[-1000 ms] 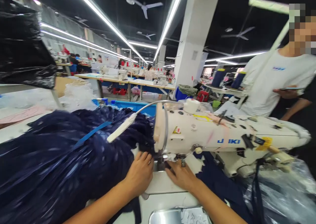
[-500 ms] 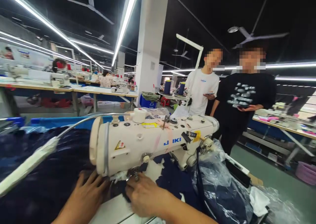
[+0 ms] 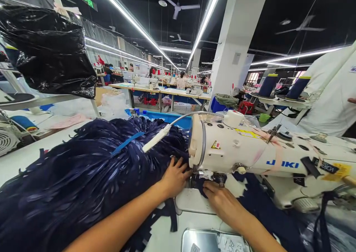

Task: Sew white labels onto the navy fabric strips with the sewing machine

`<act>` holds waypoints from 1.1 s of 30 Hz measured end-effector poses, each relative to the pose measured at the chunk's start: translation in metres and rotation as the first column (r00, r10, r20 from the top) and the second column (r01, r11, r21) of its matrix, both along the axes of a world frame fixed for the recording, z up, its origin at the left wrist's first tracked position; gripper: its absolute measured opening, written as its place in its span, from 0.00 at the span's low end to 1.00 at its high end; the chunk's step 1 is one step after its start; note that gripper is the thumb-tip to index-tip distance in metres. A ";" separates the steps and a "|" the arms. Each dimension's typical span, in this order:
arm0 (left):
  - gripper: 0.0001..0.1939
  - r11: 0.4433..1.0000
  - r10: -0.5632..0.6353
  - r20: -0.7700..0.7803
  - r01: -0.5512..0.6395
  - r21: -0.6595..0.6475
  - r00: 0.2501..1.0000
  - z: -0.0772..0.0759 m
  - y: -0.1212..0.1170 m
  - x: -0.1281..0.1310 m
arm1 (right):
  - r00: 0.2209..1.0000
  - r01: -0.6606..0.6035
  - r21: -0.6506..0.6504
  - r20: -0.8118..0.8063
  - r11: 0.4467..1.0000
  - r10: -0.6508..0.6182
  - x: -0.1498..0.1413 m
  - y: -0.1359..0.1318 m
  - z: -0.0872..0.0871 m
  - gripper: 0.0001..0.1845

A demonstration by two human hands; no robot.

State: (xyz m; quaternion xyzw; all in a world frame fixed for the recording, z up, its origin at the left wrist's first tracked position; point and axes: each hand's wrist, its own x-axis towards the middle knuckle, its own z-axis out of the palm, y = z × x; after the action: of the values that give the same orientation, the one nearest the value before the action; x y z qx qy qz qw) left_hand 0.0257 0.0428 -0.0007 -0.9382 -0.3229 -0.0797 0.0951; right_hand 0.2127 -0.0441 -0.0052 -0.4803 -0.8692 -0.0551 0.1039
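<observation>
A white sewing machine (image 3: 236, 144) lies across the right half of the head view. At the left end of its bed, my left hand (image 3: 175, 176) rests with fingers spread on dark cloth, beside a large heap of navy fabric strips (image 3: 91, 170). My right hand (image 3: 222, 200) is at the needle area, its fingers closed on the edge of a small navy fabric piece (image 3: 200, 187). Part of that piece is hidden under the machine head and by my fingers. More navy fabric (image 3: 258, 196) lies behind my right hand, under the machine arm.
A lamp on a bendy neck (image 3: 157, 139) hangs over the heap. A blue strip (image 3: 126, 143) lies on top. In front is a shiny metal tray (image 3: 198, 241). A black plastic bag (image 3: 52, 52) hangs at left. Thread cones (image 3: 267, 85) and a person in white (image 3: 330, 92) are at right.
The view swung right, showing two people standing behind the machine, then back left. My left hand stayed with fingers spread beside the needle area; my right hand stayed close to the needle.
</observation>
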 end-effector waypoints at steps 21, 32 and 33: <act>0.14 1.000 -0.002 0.019 0.002 -0.014 1.000 0.003 0.000 0.002 | 0.996 0.042 0.047 0.075 0.998 -0.046 -0.005 0.003 -0.014 0.15; 0.14 1.000 0.001 0.018 -0.001 -0.011 1.000 0.002 0.003 0.004 | 0.994 0.071 0.057 0.085 0.996 -0.075 -0.012 0.003 -0.013 0.15; 0.14 1.000 0.001 0.019 -0.001 -0.007 1.000 0.001 0.004 0.004 | 0.993 0.079 0.060 0.085 0.995 -0.084 -0.012 0.003 -0.014 0.15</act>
State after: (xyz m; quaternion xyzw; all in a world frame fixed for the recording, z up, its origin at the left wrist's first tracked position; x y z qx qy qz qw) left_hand 0.0301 0.0464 0.0005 -0.9376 -0.3246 -0.0872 0.0889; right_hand 0.2006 -0.0407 -0.0190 -0.5094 -0.8506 -0.1048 0.0771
